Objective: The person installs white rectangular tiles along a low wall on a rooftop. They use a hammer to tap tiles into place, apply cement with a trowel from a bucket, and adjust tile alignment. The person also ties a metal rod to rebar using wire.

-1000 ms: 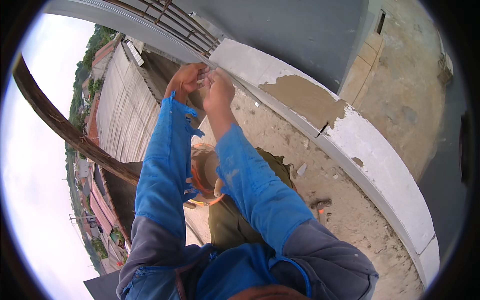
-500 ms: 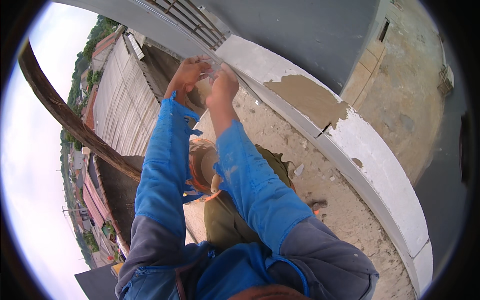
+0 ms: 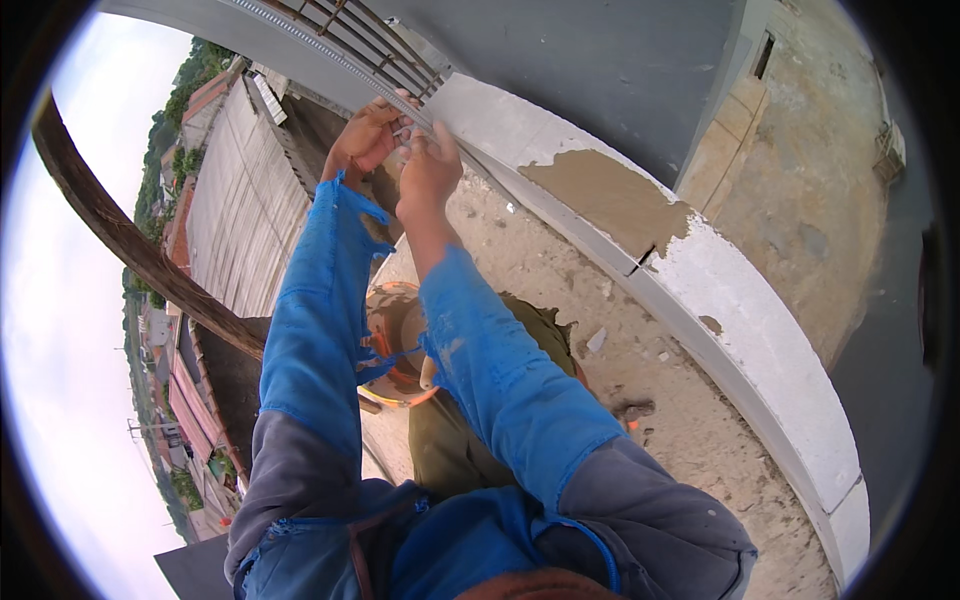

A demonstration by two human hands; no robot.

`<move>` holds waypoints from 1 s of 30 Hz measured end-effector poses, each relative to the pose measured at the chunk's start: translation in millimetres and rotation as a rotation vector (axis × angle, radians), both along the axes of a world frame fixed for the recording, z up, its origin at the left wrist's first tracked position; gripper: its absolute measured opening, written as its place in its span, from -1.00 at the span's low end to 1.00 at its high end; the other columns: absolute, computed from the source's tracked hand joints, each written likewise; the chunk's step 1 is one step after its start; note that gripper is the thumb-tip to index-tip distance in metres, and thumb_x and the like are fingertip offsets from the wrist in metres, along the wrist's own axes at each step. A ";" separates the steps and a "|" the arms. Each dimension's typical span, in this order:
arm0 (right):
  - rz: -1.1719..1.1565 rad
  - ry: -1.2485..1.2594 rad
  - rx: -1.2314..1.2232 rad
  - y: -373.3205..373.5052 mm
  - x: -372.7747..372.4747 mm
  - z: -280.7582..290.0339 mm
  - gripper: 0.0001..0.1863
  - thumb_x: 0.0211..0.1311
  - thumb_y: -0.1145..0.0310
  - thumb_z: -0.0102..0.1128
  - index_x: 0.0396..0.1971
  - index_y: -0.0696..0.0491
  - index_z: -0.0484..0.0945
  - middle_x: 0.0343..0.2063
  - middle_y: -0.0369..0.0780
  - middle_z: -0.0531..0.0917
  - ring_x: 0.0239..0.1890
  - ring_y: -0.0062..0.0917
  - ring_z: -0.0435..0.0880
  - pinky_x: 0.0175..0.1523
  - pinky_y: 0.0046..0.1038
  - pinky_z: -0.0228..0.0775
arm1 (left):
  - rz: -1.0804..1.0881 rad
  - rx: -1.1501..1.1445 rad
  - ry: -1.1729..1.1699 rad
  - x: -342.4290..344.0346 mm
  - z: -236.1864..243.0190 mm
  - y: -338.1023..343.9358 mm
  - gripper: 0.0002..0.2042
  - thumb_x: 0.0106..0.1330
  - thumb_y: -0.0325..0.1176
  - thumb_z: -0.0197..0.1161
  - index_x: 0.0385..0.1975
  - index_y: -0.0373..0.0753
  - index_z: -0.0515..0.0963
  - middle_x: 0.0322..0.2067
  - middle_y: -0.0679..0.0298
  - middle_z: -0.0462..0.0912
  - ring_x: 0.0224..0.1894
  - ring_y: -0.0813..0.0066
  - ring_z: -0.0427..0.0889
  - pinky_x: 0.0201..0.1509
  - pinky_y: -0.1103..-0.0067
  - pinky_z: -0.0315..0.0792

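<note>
Both my arms in torn blue sleeves reach up and forward. My left hand (image 3: 362, 140) and my right hand (image 3: 430, 172) meet at the near end of a thin ribbed grey metal strip (image 3: 330, 62) that runs along the top of a wall. The fingertips of both hands pinch together at the strip's end, with a small pale piece between them; what that piece is I cannot make out. The right hand sits slightly lower than the left, its back toward me.
Below my arms stands another person in an orange hard hat (image 3: 392, 345) and olive clothes. A white curved ledge (image 3: 760, 330) with a brown plaster patch (image 3: 600, 200) borders sandy ground (image 3: 650, 400). A wooden pole (image 3: 130, 245) slants at left. Corrugated roofs (image 3: 240, 215) lie far below.
Both hands have edged slightly up along the strip and stay pinched together at its end. The view has shifted a little.
</note>
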State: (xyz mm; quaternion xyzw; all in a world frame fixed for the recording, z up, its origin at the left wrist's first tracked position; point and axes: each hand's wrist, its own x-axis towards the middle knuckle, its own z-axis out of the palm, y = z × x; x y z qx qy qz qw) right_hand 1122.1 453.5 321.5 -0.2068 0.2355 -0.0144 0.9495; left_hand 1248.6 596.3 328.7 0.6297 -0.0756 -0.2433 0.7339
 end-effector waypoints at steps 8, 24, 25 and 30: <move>-0.117 -0.025 -0.212 21.9 16.3 -19.0 -0.76 0.51 0.51 0.23 0.08 0.26 0.60 -0.10 -0.06 0.72 -0.19 -0.45 0.76 -0.14 -0.38 0.66 | 0.399 0.096 0.030 -46.4 -24.4 -6.3 -0.71 0.66 -0.37 0.15 0.25 -0.33 0.53 0.04 0.12 0.68 -0.07 0.46 0.68 -0.06 0.50 0.62; -0.079 0.019 -0.091 7.3 -6.5 -2.1 -0.58 0.55 0.48 0.10 0.34 0.18 0.42 0.00 -0.06 0.64 -0.10 -0.40 0.74 -0.19 -0.42 0.61 | 0.122 0.501 -0.112 -6.4 27.9 -18.8 -0.83 0.66 -0.40 0.11 0.01 -0.25 0.65 -0.13 0.39 0.67 -0.12 0.60 0.61 0.06 0.54 0.55; -0.134 -0.039 -0.145 6.5 -4.4 0.9 -0.55 0.58 0.47 0.07 0.39 0.18 0.40 0.00 -0.05 0.64 -0.12 -0.41 0.75 -0.25 -0.44 0.61 | 0.056 0.447 -0.063 -2.5 33.4 -12.9 -0.82 0.66 -0.41 0.09 0.01 -0.25 0.66 -0.12 0.39 0.68 -0.10 0.60 0.61 0.05 0.55 0.55; -0.049 -0.239 -0.275 -4.4 30.7 -14.7 -0.53 0.69 0.36 -0.08 0.47 0.15 0.37 -0.16 -0.11 0.68 -0.43 -0.53 0.72 -0.40 -0.49 0.59 | -0.143 0.309 0.085 14.0 56.4 -35.3 -0.59 0.65 -0.12 -0.04 0.03 -0.30 0.67 -0.09 0.33 0.70 -0.08 0.46 0.63 0.04 0.47 0.56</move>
